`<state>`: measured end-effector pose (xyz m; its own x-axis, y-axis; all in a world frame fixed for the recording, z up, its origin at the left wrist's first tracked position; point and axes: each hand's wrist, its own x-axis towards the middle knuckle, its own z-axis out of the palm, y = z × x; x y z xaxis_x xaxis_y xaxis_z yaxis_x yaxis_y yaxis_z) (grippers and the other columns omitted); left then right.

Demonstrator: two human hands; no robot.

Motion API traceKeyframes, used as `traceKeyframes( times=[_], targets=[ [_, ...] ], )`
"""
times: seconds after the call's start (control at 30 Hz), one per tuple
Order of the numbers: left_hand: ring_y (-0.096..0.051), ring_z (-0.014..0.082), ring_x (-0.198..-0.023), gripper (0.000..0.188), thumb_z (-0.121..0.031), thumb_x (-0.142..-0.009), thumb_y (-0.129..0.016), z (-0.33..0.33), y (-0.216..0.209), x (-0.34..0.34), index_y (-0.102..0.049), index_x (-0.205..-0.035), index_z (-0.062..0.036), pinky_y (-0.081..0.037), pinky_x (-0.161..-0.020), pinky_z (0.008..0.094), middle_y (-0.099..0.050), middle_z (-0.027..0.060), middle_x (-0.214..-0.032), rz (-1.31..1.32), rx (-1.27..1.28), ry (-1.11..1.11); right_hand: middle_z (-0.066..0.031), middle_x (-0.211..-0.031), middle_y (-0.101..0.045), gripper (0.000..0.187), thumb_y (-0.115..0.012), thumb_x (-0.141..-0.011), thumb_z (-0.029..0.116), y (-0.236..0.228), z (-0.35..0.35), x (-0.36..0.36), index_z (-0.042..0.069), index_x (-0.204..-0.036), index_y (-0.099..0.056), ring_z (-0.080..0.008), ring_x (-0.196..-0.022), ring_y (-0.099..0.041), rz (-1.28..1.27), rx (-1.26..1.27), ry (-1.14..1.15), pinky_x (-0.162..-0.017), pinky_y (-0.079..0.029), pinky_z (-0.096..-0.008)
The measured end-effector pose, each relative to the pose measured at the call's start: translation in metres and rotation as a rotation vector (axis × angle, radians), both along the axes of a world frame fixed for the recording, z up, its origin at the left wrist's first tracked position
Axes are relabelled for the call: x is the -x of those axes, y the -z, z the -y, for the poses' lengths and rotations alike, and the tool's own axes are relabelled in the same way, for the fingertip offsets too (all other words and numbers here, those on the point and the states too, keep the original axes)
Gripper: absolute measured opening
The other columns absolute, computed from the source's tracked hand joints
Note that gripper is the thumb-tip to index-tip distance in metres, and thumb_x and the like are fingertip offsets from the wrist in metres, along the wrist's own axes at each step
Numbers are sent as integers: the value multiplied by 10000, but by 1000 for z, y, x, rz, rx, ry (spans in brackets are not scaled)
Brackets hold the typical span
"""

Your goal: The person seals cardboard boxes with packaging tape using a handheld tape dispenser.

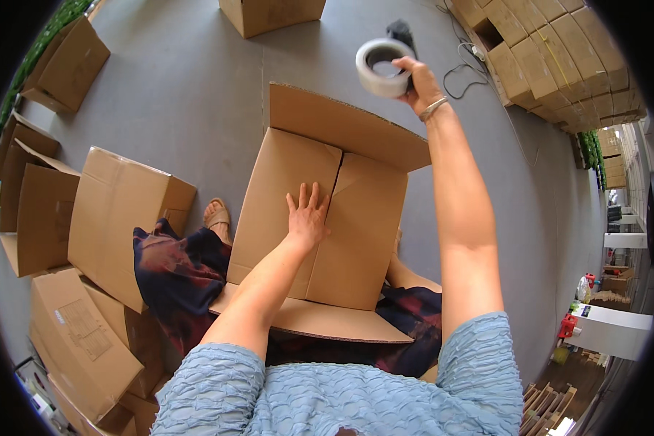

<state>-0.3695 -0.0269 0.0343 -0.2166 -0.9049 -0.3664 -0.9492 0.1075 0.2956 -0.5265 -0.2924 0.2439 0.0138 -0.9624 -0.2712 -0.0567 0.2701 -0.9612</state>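
Between my legs stands a brown cardboard box [367, 218]. Its two long flaps are folded in and meet at a middle seam, while the far flap [341, 123] and the near flap [327, 320] stick outward. My left hand [311, 216] lies flat with fingers spread on the left long flap, close to the seam. Beyond the box's far right corner, my right hand [420, 86] is raised and gripping a tape dispenser [400, 33] with a wide roll of clear tape [370, 76]. The dispenser is partly blurred, and my fingers hide some of it.
Several cardboard boxes [116, 218] crowd the left side, some with raised flaps. Another box [272, 14] sits at the far edge. Stacked cartons [559, 58] fill the far right, with a black cable [461, 69] on the grey floor [516, 218] beside them.
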Motion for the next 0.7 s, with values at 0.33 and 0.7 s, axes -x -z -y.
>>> traceKeyframes(
  times=[0.33,0.7],
  targets=[
    [-209,302,-1535,903,-591,-843,-710,10,11,6,-373,-1553,-147,-238,-1185,628,-252,118,-1657,96,-56,31,-86,-998,-648,435,-688,-687,242,221,-117,49,51,-1075,-652,-211,-867,-611,-275,-212,114,-675,-502,-386],
    [-544,401,-1297,809,-649,-917,-572,-131,-159,-46,-405,-1528,-146,-446,-1078,473,-510,249,-1446,-608,-521,563,-88,-948,-654,438,-688,-669,279,206,-139,31,39,-1036,-676,-215,-881,-581,-252,-121,120,-786,-458,-358]
  ],
)
